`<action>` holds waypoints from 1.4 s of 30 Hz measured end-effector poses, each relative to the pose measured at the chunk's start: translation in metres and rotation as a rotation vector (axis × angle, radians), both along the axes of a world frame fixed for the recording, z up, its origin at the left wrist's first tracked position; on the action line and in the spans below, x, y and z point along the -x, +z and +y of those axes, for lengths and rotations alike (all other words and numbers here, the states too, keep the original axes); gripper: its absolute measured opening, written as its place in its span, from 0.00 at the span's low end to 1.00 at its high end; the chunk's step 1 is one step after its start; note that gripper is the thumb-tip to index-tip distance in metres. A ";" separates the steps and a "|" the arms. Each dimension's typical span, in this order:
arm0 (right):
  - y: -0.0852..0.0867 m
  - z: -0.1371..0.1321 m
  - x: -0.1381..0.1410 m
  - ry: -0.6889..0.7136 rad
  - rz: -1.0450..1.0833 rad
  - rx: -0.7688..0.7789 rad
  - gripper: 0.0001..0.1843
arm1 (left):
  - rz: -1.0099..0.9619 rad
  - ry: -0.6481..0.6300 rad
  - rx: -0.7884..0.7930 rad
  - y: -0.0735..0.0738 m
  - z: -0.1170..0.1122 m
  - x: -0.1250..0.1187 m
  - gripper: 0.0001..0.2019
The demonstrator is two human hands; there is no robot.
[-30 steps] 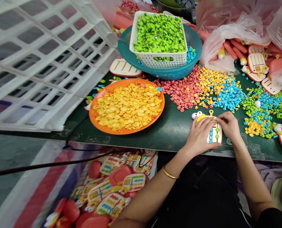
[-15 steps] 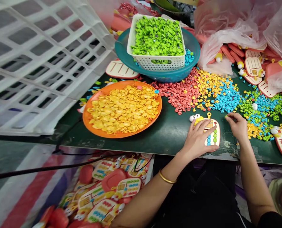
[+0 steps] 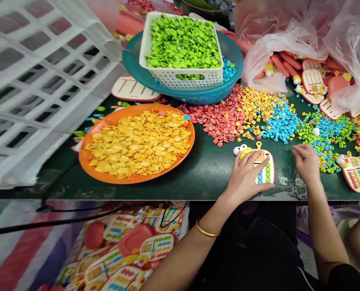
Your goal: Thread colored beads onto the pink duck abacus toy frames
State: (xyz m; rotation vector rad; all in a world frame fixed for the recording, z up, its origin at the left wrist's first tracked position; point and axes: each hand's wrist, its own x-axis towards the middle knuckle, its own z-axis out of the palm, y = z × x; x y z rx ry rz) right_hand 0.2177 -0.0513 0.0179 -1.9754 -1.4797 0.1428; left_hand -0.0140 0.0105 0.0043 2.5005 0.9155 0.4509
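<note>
A cream-faced toy board (image 3: 264,176) with bulging white eyes and a yellow head lies flat near the table's front edge. Blue and green pieces sit in its slots. My left hand (image 3: 243,171) grips it, fingers across its face and thumb along the lower edge, covering its left part. Just right of the board, my right hand (image 3: 308,163) hovers over the table with fingers curled together; what they hold, if anything, is hidden. Beyond the hands spread loose blue pieces (image 3: 278,125), red pieces (image 3: 224,117) and green pieces (image 3: 309,131).
An orange plate (image 3: 87,163) of yellow pieces stands left. Behind it, a white basket (image 3: 195,81) of green pieces sits in a teal basin (image 3: 134,60). A white crate (image 3: 46,93) leans at far left. Plastic bags (image 3: 289,42) hold more boards. Another board (image 3: 354,173) lies right.
The view has shifted, moving most things left in the picture. My right hand has moved slightly away from the board, and the green bit earlier at its fingertips no longer shows. My left hand keeps its grip.
</note>
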 end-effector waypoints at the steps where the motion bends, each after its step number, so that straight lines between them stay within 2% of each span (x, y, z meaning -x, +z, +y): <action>1: 0.000 -0.003 -0.013 -0.167 -0.051 0.007 0.15 | -0.001 -0.003 -0.011 -0.001 0.001 0.000 0.39; 2: -0.001 -0.004 -0.024 -0.293 -0.099 0.046 0.15 | -0.007 -0.008 -0.018 -0.003 0.001 0.000 0.39; 4: -0.006 -0.004 -0.039 -0.385 -0.162 0.162 0.14 | -0.017 -0.014 -0.025 -0.005 0.002 0.000 0.39; 6: -0.011 0.000 -0.044 -0.363 -0.186 0.213 0.12 | -0.016 -0.015 -0.027 -0.005 0.002 0.000 0.40; 14: -0.015 0.014 -0.028 -0.320 -0.182 0.173 0.15 | 0.004 -0.001 -0.014 -0.003 -0.001 0.001 0.41; 17: -0.012 0.006 -0.033 -0.279 -0.046 0.088 0.17 | 0.007 -0.008 -0.012 -0.001 -0.001 0.001 0.41; 20: -0.007 -0.013 -0.044 -0.309 0.005 0.018 0.18 | 0.008 -0.024 -0.022 -0.002 0.001 0.001 0.40; 23: -0.002 -0.032 -0.055 -0.319 -0.046 0.075 0.16 | 0.009 -0.031 -0.029 -0.004 0.004 0.001 0.41; 26: -0.003 -0.039 -0.057 -0.238 -0.068 0.125 0.16 | 0.005 -0.044 -0.038 -0.006 0.005 0.001 0.40; 33: -0.017 -0.014 -0.052 -0.222 -0.284 0.173 0.16 | 0.003 -0.054 -0.050 -0.005 0.005 0.001 0.40; 36: -0.019 -0.009 -0.052 -0.170 -0.361 0.209 0.16 | 0.010 -0.053 -0.043 -0.005 0.005 0.001 0.41; 39: -0.022 -0.009 -0.052 -0.115 -0.391 0.211 0.15 | 0.010 -0.056 -0.040 -0.005 0.004 0.001 0.42; 42: -0.027 -0.010 -0.055 -0.117 -0.365 0.177 0.14 | 0.006 -0.057 -0.038 -0.005 0.003 0.001 0.42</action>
